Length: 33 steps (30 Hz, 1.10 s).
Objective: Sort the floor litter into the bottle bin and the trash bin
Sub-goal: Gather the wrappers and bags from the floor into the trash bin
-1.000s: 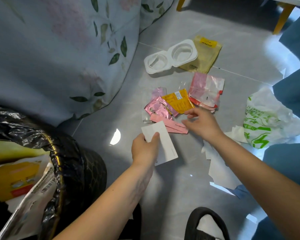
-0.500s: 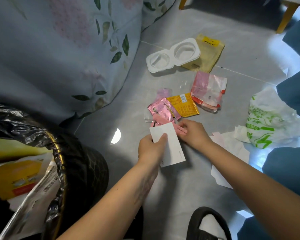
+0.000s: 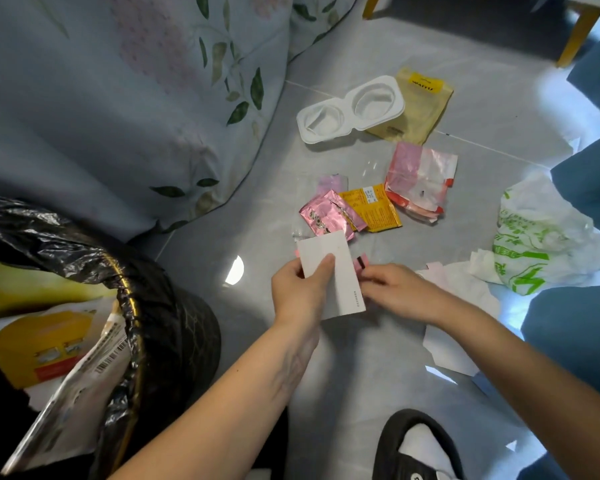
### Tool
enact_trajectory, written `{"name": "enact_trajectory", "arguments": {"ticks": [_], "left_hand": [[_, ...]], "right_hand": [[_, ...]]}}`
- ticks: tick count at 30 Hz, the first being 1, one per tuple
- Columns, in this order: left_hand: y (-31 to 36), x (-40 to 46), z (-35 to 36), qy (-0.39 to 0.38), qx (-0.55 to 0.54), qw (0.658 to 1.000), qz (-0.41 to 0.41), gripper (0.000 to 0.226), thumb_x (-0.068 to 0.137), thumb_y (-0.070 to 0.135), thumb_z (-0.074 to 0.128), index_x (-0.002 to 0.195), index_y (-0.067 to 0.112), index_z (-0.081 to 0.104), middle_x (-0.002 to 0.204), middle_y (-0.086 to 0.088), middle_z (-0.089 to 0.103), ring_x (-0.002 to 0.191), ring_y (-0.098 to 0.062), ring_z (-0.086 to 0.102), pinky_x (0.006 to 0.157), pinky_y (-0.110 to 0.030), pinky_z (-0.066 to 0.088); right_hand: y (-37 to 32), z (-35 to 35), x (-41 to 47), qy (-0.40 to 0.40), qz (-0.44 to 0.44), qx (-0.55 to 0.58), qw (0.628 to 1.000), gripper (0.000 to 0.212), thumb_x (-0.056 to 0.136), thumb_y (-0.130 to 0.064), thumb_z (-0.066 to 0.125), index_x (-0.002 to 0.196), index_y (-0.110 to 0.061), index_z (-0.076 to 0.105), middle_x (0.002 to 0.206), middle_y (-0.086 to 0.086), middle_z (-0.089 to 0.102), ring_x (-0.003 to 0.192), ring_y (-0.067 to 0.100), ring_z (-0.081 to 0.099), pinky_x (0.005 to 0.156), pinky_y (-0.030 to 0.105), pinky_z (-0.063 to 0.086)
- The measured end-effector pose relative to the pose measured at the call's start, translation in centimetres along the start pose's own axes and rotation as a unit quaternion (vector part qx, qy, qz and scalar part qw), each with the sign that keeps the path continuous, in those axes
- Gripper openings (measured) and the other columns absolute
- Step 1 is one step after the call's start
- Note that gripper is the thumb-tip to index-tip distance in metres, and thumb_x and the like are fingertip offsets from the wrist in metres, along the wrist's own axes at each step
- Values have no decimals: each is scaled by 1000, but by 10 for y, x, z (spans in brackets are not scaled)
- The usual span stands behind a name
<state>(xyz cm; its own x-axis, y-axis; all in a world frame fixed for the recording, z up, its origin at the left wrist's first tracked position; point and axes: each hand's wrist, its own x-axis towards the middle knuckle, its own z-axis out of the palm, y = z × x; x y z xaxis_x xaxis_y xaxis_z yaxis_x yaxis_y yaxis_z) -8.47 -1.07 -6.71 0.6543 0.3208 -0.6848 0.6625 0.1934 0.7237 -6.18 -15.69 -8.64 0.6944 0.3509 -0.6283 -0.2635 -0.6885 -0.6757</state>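
Grey floor tiles [image 3: 326, 368] are littered with wrappers, and a leaf-printed bedsheet [image 3: 118, 98] is draped down at the far left. Near left, a trash bin [image 3: 160, 341] lined with a black bag is seen, already stuffed with yellow packaging and a barcoded mailer.

A white card [image 3: 333, 271] is pinched by the left hand [image 3: 298, 292], thumb on its face and fingers curled behind. A pink strip [image 3: 358, 264] is tucked behind the card's right edge, where it's gripped by the right hand [image 3: 395, 289], fingers curled on it.

Just beyond the card, a crumpled pink foil wrapper [image 3: 323, 216] is laid beside an orange sachet [image 3: 374, 207], with a pink-and-clear bag [image 3: 420, 178] to the right of that. Farther off, a white two-cup plastic tray [image 3: 350, 109] is overlapping a tan pouch [image 3: 423, 105]. A green-printed plastic bag [image 3: 534, 237] and white paper scraps [image 3: 461, 282] are spread at the right. A black sandal [image 3: 413, 445] is spotted at the near edge.
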Motion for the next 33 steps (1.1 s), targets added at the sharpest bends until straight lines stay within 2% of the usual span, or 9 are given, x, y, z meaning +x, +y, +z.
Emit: {"name": "enact_trajectory", "arguments": {"ticks": [4, 8, 10, 13, 18, 22, 25, 28, 33], "left_hand": [[-3, 2, -5, 13, -29, 999, -22, 7, 85, 11, 69, 92, 12, 67, 93, -8, 72, 81, -27, 67, 73, -35, 55], [-3, 1, -4, 5, -32, 999, -40, 19, 83, 8, 72, 100, 10, 64, 95, -8, 71, 82, -26, 69, 70, -36, 59], [-2, 1, -5, -11, -48, 998, -49, 26, 82, 6, 72, 106, 7, 61, 99, -10, 72, 84, -29, 71, 66, -40, 61], [1, 1, -7, -1, -53, 997, -46, 38, 81, 6, 74, 113, 12, 55, 101, -3, 71, 77, -18, 70, 53, -26, 57], [4, 6, -11, 11, -75, 996, -42, 68, 79, 6, 75, 138, 12, 42, 109, -2, 70, 95, -25, 69, 83, -44, 57], [4, 5, -6, -2, -91, 995, -52, 85, 83, 10, 73, 150, 14, 21, 91, 11, 65, 82, -13, 65, 67, -28, 52], [1, 2, -5, -47, -89, 990, -97, 63, 82, 11, 73, 138, 4, 44, 99, 2, 71, 77, -15, 69, 64, -29, 57], [-2, -4, -6, -77, -50, 990, -111, 24, 84, 12, 72, 106, 5, 67, 86, -6, 72, 54, -10, 66, 45, -19, 51], [-1, -7, -10, -65, -49, 990, -119, 3, 87, 11, 68, 88, 9, 66, 81, -9, 70, 51, -15, 65, 43, -28, 55]], "right_hand": [[-7, -28, 40, 205, -47, -129, 969, 31, 98, -30, 44, 102, -9, 66, 104, 11, 69, 94, 27, 61, 79, 36, 46], [-17, -32, 91, 270, 1, -156, 950, 51, 85, -45, 63, 120, -9, 55, 118, 12, 62, 110, 32, 57, 85, 37, 48], [-22, -24, 109, 257, 55, -166, 950, 67, 76, -53, 69, 122, -9, 51, 122, 13, 58, 115, 33, 54, 87, 39, 48], [-19, -10, 123, 234, 64, -206, 948, 72, 72, -50, 74, 124, -8, 48, 124, 13, 55, 118, 33, 50, 89, 39, 47], [-6, -5, 112, 172, -20, -118, 978, 26, 82, -34, 70, 97, -16, 58, 92, 6, 63, 91, 28, 60, 74, 34, 47], [-16, -10, 74, 130, -39, 134, 982, 3, 87, -12, 63, 84, -13, 62, 67, -4, 61, 62, 10, 56, 56, 22, 43], [-17, -10, 42, -22, 9, 315, 949, 15, 94, -2, 51, 83, -9, 59, 51, -7, 63, 43, 0, 55, 41, 12, 41], [-12, -10, 27, -129, 19, 334, 934, 15, 94, -5, 51, 103, -9, 63, 79, 1, 72, 64, 8, 68, 53, 19, 53], [-12, -40, 48, -111, 50, 345, 931, 34, 62, -12, 63, 95, -10, 57, 75, 9, 51, 59, 13, 48, 57, 24, 44]]}}
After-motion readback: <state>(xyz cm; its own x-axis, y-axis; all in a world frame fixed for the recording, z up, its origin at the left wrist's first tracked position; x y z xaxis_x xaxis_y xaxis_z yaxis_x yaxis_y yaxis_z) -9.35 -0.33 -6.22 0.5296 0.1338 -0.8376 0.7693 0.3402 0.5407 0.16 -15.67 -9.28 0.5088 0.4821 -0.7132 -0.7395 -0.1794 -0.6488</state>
